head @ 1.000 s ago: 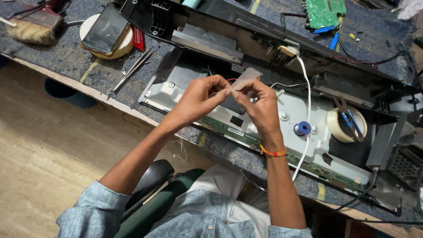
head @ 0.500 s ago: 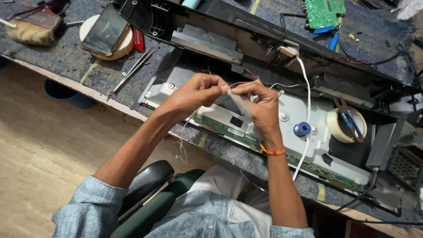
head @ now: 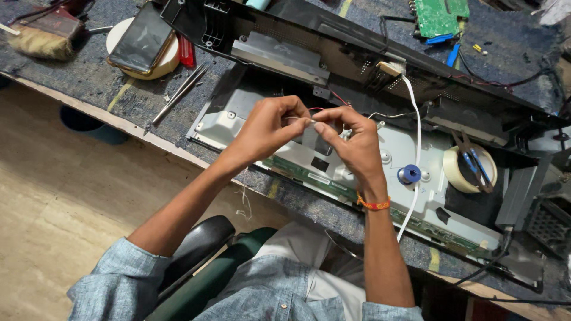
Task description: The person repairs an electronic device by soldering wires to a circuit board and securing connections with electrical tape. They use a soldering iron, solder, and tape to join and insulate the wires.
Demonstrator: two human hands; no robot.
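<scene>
Grey-blue cloth covers the workbench [head: 89,83], on which a long opened appliance is laid: a black plastic casing [head: 369,59] at the far side and a pale metal panel [head: 238,116] nearer the person, with a green strip of circuit board [head: 297,169] along its near edge. A white cable [head: 414,119] is run from a plug on the casing down across the panel. A roll of tape [head: 461,172] with scissors [head: 473,160] laid across it is seen at the right of the panel, and a small blue spool [head: 409,174] sits just beside the cable. A phone [head: 140,38] rests on a white round tin at the far left, with tweezers [head: 178,92] near it.

Above the middle of the panel both hands are held together. A thin wire [head: 303,120], too fine to be made out well, is pinched between the thumb and forefinger of the left hand [head: 267,128] and of the right hand [head: 354,142]; the fingertips of the two hands nearly touch.
</scene>
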